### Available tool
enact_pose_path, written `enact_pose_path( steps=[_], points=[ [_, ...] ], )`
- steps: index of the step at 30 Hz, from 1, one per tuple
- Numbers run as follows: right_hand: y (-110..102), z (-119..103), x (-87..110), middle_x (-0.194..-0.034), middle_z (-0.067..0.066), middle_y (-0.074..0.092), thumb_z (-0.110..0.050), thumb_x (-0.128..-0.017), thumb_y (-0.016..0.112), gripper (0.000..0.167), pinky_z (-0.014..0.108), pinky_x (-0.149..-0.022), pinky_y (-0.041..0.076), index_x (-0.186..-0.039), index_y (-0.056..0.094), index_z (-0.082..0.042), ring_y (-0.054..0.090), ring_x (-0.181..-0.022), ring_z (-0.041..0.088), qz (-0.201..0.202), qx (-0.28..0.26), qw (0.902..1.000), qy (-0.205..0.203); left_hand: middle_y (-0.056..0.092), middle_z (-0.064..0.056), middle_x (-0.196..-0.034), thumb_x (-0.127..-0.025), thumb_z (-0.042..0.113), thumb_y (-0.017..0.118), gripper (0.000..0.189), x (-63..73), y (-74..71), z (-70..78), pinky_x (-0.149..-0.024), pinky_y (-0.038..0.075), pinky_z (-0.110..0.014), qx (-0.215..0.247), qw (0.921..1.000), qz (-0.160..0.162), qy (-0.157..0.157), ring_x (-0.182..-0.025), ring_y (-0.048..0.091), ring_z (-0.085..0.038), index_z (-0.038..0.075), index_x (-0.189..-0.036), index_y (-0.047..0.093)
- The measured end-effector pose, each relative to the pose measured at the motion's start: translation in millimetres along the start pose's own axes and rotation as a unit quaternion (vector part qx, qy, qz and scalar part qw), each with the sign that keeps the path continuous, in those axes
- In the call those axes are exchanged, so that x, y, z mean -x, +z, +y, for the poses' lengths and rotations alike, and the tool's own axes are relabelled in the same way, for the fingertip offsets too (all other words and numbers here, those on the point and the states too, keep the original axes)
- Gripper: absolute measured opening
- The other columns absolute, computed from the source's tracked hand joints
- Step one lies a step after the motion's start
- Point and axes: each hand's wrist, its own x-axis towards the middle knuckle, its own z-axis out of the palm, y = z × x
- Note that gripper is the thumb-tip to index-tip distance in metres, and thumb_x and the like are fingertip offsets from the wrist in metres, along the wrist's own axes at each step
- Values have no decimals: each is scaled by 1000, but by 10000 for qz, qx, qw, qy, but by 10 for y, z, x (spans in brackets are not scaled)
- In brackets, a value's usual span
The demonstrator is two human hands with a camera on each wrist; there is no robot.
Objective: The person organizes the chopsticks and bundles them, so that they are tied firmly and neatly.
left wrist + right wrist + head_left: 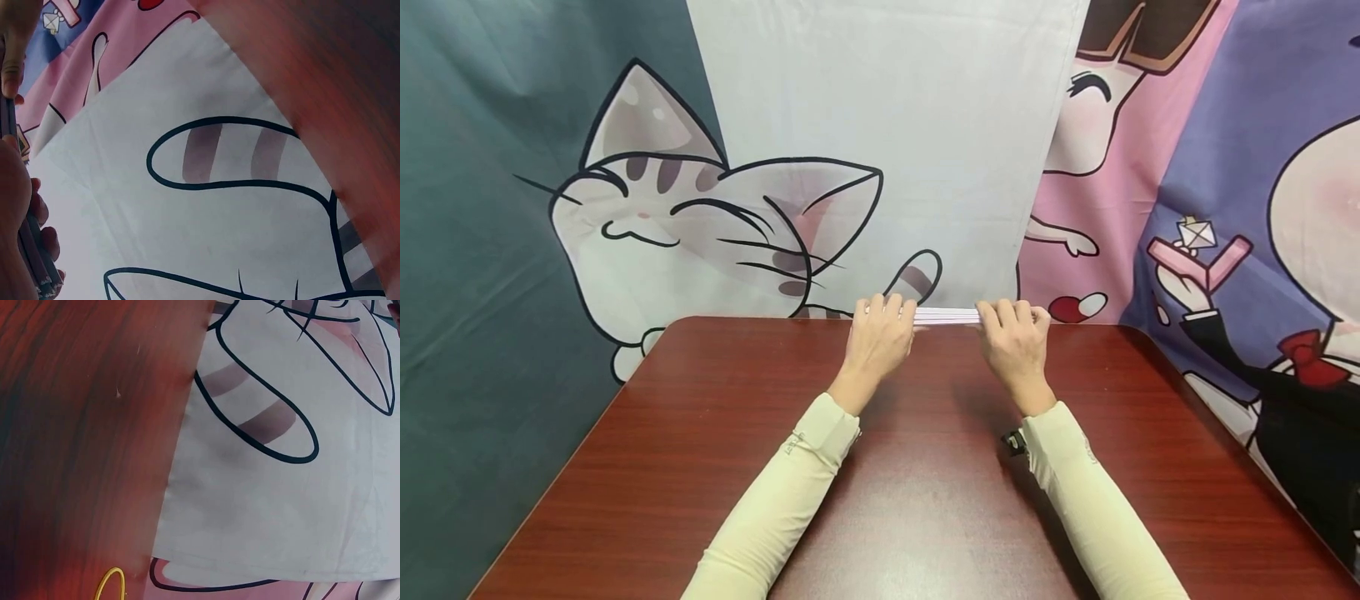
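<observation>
Out over the far edge of the table, both hands grip a bundle of thin, straight white strips (947,316), held level between them. Its left part is in my left hand (882,333), fingers curled over the top. My right hand (1017,337) holds the other end the same way. In the left wrist view the bundle (37,256) looks grey in shadow, with pale, rough-looking ends, and left fingertips (50,242) wrap round its far side. I cannot tell what the strips are. The right wrist view shows neither the bundle nor the right hand's grip.
The reddish-brown wooden table (700,450) has rounded far corners. Right behind it hangs a cloth backdrop (970,125) with cartoon figures. A small black device (1015,442) sits at the right cuff. A thin yellow loop (111,571) shows low in the right wrist view.
</observation>
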Motion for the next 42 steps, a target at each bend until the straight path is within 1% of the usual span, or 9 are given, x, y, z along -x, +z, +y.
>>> enact_pose_path(
  steps=[8, 14, 18, 23, 27, 31, 37, 39, 42],
  points=[
    [31, -114, 16, -85, 15, 55, -16, -93, 55, 13, 54, -77, 36, -96, 59, -4, 51, -78, 40, -172, 448, 9981, 394, 52, -3, -76, -95, 21, 46, 17, 4, 31, 28, -68, 41, -38, -257, 9996, 32, -87, -72, 52, -25, 11, -86, 57],
    [26, -191, -12, -90, 19, 54, -35, -95, 51, 36, 56, -79, 33, -98, 57, 0, 48, -81, 43, -410, 287, 9978, 437, 54, -4, -78, -94, 14, 46, 16, -2, 22, -5, -71, 41, -39, -414, 9989, -41, -209, -74, 54, -26, 12, -85, 59],
    [17, -198, -29, -91, 19, 54, -49, -101, 39, 52, 56, -79, 30, -102, 57, 0, 47, -82, 42, -398, 155, 9982, 418, 55, -4, -80, -94, 16, 46, 15, 2, 18, -28, -73, 41, -40, -352, 9990, -157, -231, -76, 54, -25, 12, -86, 59],
    [17, -181, -37, -88, 18, 54, -54, -101, 32, 57, 55, -78, 31, -96, 56, -2, 47, -80, 42, -233, 159, 9987, 436, 54, -4, -79, -91, 17, 49, 11, 1, 14, -27, -72, 40, -40, -263, 9993, -224, -161, -75, 53, -26, 11, -87, 58],
    [13, -162, -46, -87, 17, 55, -54, -101, 34, 56, 55, -77, 31, -94, 56, -3, 48, -79, 41, -135, 101, 9990, 422, 55, -4, -80, -91, 18, 51, 10, -4, 6, -25, -72, 40, -39, -258, 9992, -266, -161, -76, 53, -26, 11, -87, 58],
    [-9, -127, -53, -89, 15, 57, -53, -100, 42, 52, 56, -77, 32, -98, 60, -4, 50, -80, 40, -156, -24, 9993, 330, 54, -4, -80, -91, 17, 51, 10, -8, -1, -37, -72, 40, -40, -224, 9992, -302, -152, -75, 53, -26, 11, -87, 58],
    [-79, -53, -55, -89, 15, 62, -50, -90, 59, 47, 58, -77, 34, -103, 65, -5, 54, -81, 39, -397, -254, 9988, 131, 53, -4, -77, -92, 16, 49, 12, -11, 0, -55, -71, 41, -40, -232, 9994, -228, -82, -74, 53, -26, 11, -85, 57],
    [-117, -18, -64, -91, 15, 64, -51, -88, 61, 49, 59, -77, 34, -105, 66, -6, 55, -82, 39, -488, -391, 9980, 82, 54, -4, -77, -92, 16, 48, 13, 1, 2, -67, -71, 41, -40, -246, 9993, -251, -111, -74, 53, -25, 11, -85, 57],
    [-193, 71, -85, -99, 17, 66, -50, -88, 61, 52, 60, -77, 32, -111, 67, -4, 54, -85, 42, -343, -763, 9959, 339, 54, -4, -77, -93, 16, 47, 14, 16, 3, -84, -71, 40, -40, -270, 9990, -307, -162, -74, 53, -25, 11, -85, 58]
  ],
)
